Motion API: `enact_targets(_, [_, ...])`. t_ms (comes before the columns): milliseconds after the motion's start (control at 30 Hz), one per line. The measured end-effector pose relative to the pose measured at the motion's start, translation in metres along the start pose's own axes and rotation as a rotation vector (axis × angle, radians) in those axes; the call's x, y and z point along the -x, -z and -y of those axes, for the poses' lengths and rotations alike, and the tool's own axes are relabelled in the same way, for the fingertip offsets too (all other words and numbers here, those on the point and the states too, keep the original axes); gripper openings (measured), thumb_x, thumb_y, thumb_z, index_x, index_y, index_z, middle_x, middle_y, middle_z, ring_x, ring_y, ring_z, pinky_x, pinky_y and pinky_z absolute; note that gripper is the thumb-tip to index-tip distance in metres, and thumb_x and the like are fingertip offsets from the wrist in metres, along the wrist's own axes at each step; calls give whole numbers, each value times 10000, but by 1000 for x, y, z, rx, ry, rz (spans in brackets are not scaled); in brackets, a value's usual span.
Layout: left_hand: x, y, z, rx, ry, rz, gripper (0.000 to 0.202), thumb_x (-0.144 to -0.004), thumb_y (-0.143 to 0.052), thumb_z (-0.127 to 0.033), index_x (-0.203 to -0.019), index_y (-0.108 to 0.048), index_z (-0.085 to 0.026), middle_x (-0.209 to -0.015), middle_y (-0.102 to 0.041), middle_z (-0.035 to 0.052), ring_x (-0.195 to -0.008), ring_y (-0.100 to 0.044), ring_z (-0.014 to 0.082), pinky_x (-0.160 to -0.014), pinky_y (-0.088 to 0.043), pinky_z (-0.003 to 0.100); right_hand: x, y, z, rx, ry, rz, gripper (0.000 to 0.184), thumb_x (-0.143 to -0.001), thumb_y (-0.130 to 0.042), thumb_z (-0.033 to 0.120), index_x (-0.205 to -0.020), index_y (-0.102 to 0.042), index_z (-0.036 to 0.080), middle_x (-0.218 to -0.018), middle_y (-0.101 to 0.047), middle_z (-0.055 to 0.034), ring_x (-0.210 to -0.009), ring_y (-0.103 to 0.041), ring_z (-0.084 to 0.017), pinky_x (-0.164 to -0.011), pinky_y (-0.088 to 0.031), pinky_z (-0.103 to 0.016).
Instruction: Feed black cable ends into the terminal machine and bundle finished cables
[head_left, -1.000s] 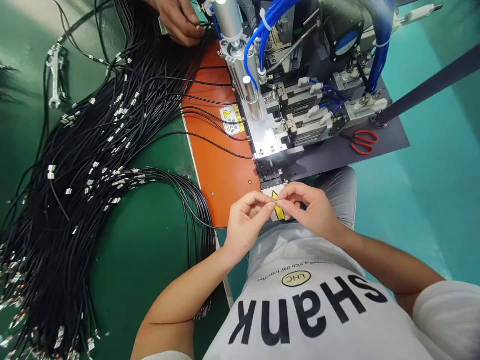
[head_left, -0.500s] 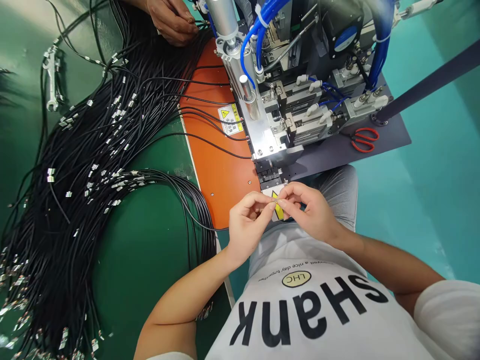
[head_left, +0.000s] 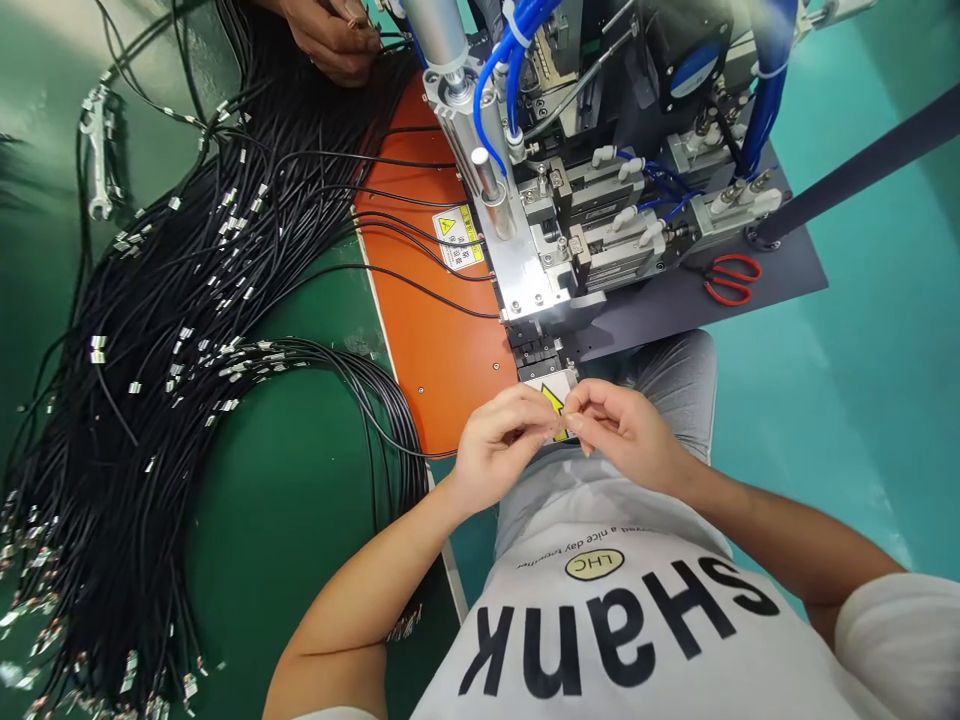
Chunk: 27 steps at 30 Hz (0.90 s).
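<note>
The left hand (head_left: 499, 445) and right hand (head_left: 622, 430) work with fingertips close together, each thumb pressed to its fingers; the left pinches a black cable (head_left: 441, 456) reaching it from nine o'clock, while what the right grips is too small to tell. Behind the fingertips sits a yellow-arrow label (head_left: 553, 392), with the machine (head_left: 525, 250) at twelve. A cable heap (head_left: 142, 430) spreads over the counter (head_left: 270, 480) at nine; red-handled scissors (head_left: 731, 280) lie at two; a co-worker's hand (head_left: 337, 38) is at eleven.

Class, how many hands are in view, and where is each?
3: left hand and right hand by the yellow arrow label, co-worker's hand over black cables at the top; others may be hidden.
</note>
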<state>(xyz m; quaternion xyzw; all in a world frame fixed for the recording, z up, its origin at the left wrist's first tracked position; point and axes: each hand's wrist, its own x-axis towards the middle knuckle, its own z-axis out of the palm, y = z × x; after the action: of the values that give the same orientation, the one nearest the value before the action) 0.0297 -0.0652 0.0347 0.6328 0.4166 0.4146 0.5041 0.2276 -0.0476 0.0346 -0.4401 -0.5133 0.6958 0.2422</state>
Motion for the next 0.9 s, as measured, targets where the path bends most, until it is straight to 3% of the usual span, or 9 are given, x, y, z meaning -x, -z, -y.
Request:
enact_targets(100, [-7, 4, -4, 22, 186, 42, 159, -892, -655, -181, -1049, -632, -189, -927, -619, 50, -805, -617, 130, -651, -523, 236, -8, 8, 1, -18, -19, -12, 113, -932, -588, 297, -894, -581, 191, -700, -563, 35, -598, -559, -104, -575, -452, -240])
enact_targets(167, [-13, 7, -4, -175, 206, -16, 224, -896, -652, -207, -1111, -590, -197, -940, -607, 46, -814, -604, 133, -660, -521, 240, -21, 16, 1, -28, -25, -62, 122, -917, -607, 304, -887, -588, 187, -688, -570, 31, -597, -565, -108, -574, -455, -241])
enact_targets(267, [-25, 14, 4, -562, 36, -81, 96, -927, -592, -176, -1019, -614, -193, -929, -602, 43, -865, -584, 141, -742, -516, 261, -46, 27, -3, -22, -20, -134, 139, -889, -636, 309, -877, -608, 174, -726, -601, 14, -589, -572, -105, -563, -460, -240])
enact_targets(333, [-33, 18, 14, -698, -75, -76, 105, -940, -560, -153, -1011, -629, -189, -936, -602, 45, -871, -587, 138, -753, -511, 256, -59, 32, -7, -4, -17, -158, 149, -880, -645, 315, -879, -620, 168, -771, -619, 3, -578, -574, -99, -558, -464, -242])
enact_targets(500, [-43, 24, 35, -779, -164, -62, 176, -934, -568, -144, -1088, -649, -174, -869, -573, 32, -784, -589, 122, -657, -489, 225, -76, 38, -15, 20, -47, -164, 166, -871, -655, 331, -871, -625, 168, -759, -618, 7, -553, -569, -96, -537, -459, -245])
enact_targets(633, [-43, 27, 40, -833, -194, -33, 239, -945, -514, -122, -1130, -653, -182, -830, -571, 27, -733, -581, 118, -608, -471, 223, -81, 38, -15, 11, -63, -165, 169, -870, -660, 336, -874, -624, 171, -767, -614, 9, -552, -566, -92, -535, -470, -241])
enact_targets(900, [-48, 31, 45, -906, -229, 15, 253, -951, -473, -123, -1136, -636, -178, -835, -604, 38, -753, -597, 144, -705, -534, 280, -86, 40, -16, 33, -47, -178, 166, -876, -664, 341, -874, -635, 178, -812, -631, -4, -579, -574, -94, -557, -498, -243])
